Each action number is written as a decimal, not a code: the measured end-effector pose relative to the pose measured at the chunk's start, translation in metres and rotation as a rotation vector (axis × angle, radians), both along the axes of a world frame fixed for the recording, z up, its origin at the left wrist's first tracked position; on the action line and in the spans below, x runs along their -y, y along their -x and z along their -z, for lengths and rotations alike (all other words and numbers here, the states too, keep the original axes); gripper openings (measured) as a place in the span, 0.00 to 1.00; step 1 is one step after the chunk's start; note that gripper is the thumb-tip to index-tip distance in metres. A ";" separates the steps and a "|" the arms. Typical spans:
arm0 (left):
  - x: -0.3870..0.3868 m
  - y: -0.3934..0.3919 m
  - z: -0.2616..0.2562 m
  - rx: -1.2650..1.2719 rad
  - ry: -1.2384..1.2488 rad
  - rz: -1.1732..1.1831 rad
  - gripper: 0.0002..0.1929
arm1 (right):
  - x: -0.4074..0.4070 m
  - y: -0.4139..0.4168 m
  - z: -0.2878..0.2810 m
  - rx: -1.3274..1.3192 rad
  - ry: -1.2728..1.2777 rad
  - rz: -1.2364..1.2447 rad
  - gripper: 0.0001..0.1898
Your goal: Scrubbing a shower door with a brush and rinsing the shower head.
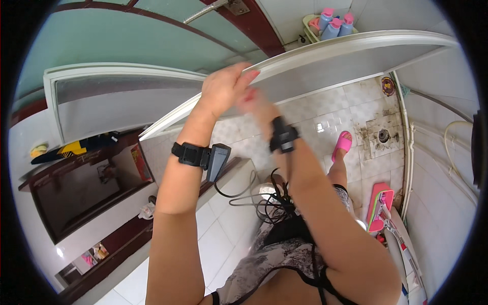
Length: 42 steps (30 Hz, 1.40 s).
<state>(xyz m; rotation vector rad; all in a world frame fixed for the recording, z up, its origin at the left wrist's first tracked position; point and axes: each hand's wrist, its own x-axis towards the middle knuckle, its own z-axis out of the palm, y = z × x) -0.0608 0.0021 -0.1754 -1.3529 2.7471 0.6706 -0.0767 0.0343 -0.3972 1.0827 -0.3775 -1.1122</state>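
Note:
My left hand is over the top rail of a white-framed sliding panel, its fingers bent towards the right. Whether it grips the rail is not clear. Close beside it, my right hand is blurred by motion, just on the near side of the rail; its fingers cannot be made out. Each wrist wears a black strap; a dark box sits on the left one. Black cables hang in a bundle at my waist. A second white-framed panel stands to the left.
Pump bottles fill a basket beyond the panel. On the tiled floor are a stained drain and my foot in a pink slipper. A pink-handled tool leans at right, near pipes. A dark-framed mirror is at left.

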 end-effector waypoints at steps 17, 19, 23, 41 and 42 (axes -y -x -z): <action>0.009 -0.001 0.009 0.002 0.076 -0.015 0.20 | -0.002 0.001 -0.060 -0.582 -0.127 -0.345 0.10; 0.013 -0.014 0.001 0.032 0.079 -0.034 0.21 | 0.007 -0.019 -0.113 -0.394 -0.059 -0.576 0.10; 0.014 -0.010 0.001 0.012 0.062 -0.052 0.21 | 0.017 0.077 -0.091 0.081 -0.064 -0.240 0.10; 0.009 0.007 0.004 -0.046 0.122 0.019 0.15 | -0.002 0.112 0.098 -0.768 -0.415 -0.119 0.21; 0.010 0.001 0.005 -0.023 0.108 0.012 0.15 | -0.004 0.087 0.093 -0.675 -0.343 -0.252 0.19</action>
